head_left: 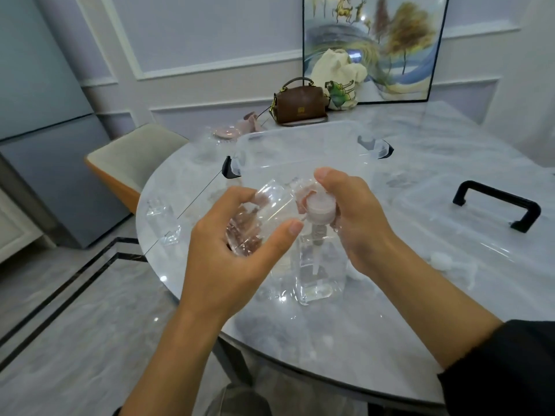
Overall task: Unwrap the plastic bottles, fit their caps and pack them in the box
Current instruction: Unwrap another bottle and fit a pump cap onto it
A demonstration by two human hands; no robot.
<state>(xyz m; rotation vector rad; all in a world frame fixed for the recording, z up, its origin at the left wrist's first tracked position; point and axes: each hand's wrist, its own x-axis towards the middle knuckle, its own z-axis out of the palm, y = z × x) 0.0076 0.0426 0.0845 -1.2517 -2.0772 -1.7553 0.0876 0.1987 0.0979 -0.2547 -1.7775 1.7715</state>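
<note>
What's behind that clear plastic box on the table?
Behind the clear box stand a brown handbag, a cream cloth bag and a framed painting against the wall. The handbag hides part of the wall.

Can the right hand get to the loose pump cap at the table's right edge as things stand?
Probably not yet: the right hand is closed on another pump cap. The path to the loose pump cap looks clear.
</note>
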